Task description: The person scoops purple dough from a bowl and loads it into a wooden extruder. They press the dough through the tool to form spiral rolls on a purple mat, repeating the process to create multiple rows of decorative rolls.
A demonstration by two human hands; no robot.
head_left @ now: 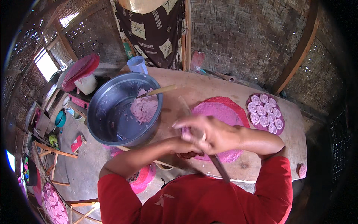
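My two hands meet over the near edge of the table, at a long, narrow wooden bar (220, 168) that slants from the far left down toward my chest. My left hand (182, 145) is closed around the bar's middle, its fingers mostly hidden. Above it my right hand (218, 134) is curled and slightly blurred. A pinkish bit shows at its fingers, too unclear to name. Behind and below the hands lies a round pink mat (216, 110) with a red rim (240, 108). To the left, a dark basin (112, 108) holds pink dough (145, 108) and a wooden-handled tool (160, 90).
On the table (179, 80), at the right, several pale pink spirals (263, 111) sit on a round mat. A blue plastic jug (137, 65) stands behind the basin. A small pink piece (302, 170) lies near the right edge. At lower left is a wooden rack (56, 153).
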